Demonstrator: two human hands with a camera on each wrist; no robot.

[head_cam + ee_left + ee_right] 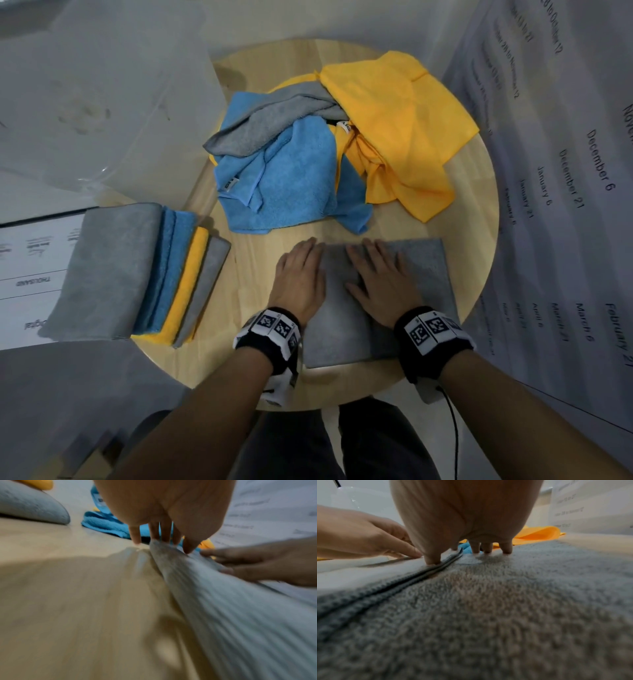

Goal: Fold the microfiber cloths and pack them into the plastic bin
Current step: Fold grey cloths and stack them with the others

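Grey cloth (404,274) flat on table (239,359), both hands pressing

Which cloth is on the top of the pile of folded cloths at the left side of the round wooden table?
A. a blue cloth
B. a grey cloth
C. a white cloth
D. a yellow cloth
B: in the head view, a folded grey microfiber cloth covers the top of the folded pile, and only the edges of the blue cloths, one yellow cloth and another grey one show below it on the round wooden table.
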